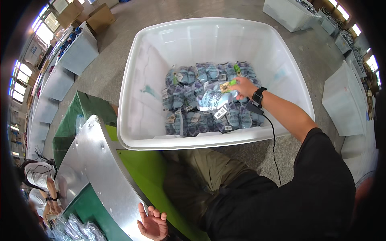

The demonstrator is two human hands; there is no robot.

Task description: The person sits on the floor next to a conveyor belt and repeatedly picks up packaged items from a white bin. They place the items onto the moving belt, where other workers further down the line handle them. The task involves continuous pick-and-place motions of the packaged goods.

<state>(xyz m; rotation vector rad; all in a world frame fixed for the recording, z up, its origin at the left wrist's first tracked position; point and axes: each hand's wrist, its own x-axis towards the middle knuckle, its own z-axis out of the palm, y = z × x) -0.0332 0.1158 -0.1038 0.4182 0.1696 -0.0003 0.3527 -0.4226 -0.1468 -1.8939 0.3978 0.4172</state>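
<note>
A large translucent white plastic bin [140, 88] is seen standing on the grey concrete floor [108, 72], filling the centre of the view. Its bottom is covered by rows of small clear-wrapped packets of blue-grey fabric [189, 112], each bearing a white tag. The right hand [243, 86] is reached into the bin from four o'clock and is closed around one clear plastic packet with a green and yellow card label [219, 96], which is held just above the pile, at about three o'clock of the stacked packets. A black wristwatch [257, 96] is worn on that wrist, and a thin black cable [274, 140] is seen running down from it along the forearm.

The left hand [153, 223] is laid open, fingers spread, at six o'clock of the frame, resting on the edge of a curved sheet of bright grey metal [100, 160] that borders a green surface [140, 168]. Nothing is gripped by it.

At eight o'clock, another person in a white top [38, 180] is partly visible beside more clear packets [76, 229]. Further white bins [76, 52] are lined up at ten o'clock and at two o'clock, and brown cardboard boxes [100, 16] are set at eleven o'clock.
</note>
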